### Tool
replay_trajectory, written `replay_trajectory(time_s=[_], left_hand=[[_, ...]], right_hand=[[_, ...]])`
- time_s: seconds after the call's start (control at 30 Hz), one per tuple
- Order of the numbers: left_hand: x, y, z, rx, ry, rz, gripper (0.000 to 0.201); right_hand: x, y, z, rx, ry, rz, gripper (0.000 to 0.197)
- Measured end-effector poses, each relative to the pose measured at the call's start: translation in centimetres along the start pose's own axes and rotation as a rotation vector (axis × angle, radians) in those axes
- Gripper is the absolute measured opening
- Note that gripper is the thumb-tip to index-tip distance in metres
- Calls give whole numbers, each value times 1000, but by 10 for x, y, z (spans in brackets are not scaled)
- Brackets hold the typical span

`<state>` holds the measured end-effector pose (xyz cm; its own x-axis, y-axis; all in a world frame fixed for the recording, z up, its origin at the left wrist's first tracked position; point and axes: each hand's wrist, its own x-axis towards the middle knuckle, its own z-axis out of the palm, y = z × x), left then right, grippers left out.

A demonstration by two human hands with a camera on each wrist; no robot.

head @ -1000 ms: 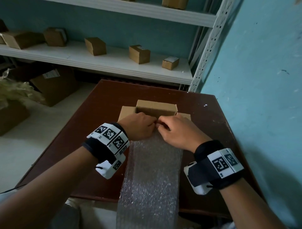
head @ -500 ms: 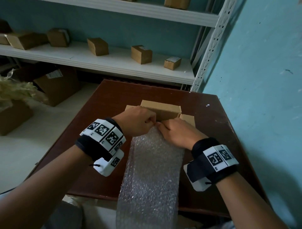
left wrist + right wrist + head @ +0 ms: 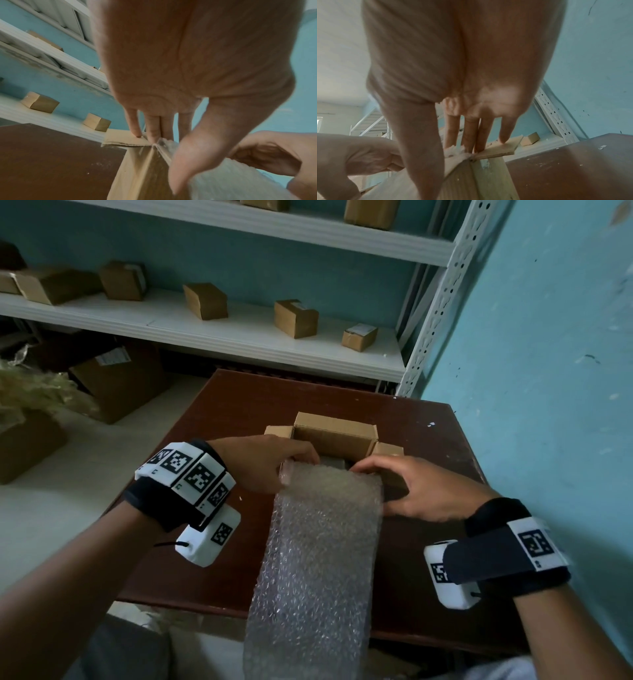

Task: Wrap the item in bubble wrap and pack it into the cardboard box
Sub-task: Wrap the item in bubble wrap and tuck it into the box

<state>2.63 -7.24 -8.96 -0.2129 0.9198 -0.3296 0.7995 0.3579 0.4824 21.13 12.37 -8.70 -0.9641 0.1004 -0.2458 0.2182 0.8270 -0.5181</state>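
A small open cardboard box (image 3: 337, 433) stands on the brown table (image 3: 236, 409) with its flaps spread. A long strip of bubble wrap (image 3: 322, 542) runs from the box's near rim towards me and hangs over the table's front edge. My left hand (image 3: 298, 465) pinches the strip's far left corner at the box rim, with the thumb outside and the fingers (image 3: 154, 134) behind the wrap (image 3: 231, 180). At the far right corner my right hand (image 3: 371, 481) pinches the strip the same way, its fingertips (image 3: 477, 143) by the side flap (image 3: 498, 150). A grey patch shows inside the box; I cannot tell what it is.
White metal shelves (image 3: 239, 337) behind the table carry several small cardboard boxes. A blue wall (image 3: 548, 371) runs close along the table's right side. Larger cartons (image 3: 120, 378) and loose packing material sit on the floor at the left.
Both hands have slid apart from the middle of the wrap's far end to its two corners. The wrap's end now lies stretched along the box's near rim.
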Motion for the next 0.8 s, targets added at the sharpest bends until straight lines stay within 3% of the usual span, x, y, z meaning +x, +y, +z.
replay_trajectory(time_s=[0.13,0.3,0.43,0.6,0.67,0.8], left_hand=[[-3,1,-1,15,-48,7,65],[-3,-5,-1,-21,-32,66,63],[-5,-6,-4,-125,58,169,45],[2,-8,2,-136,279,144,31],[5,-7,4,-86,317,105,29],[11,-1,9,49,244,26,28]], right_hand=[[0,2,0,-1,22,-25,59],[5,6,4,102,95,-103,53],[15,10,12,109,222,-175,38],[18,5,12,128,306,-189,26],[21,2,13,88,285,-156,21],[25,-5,14,-68,101,-44,17]])
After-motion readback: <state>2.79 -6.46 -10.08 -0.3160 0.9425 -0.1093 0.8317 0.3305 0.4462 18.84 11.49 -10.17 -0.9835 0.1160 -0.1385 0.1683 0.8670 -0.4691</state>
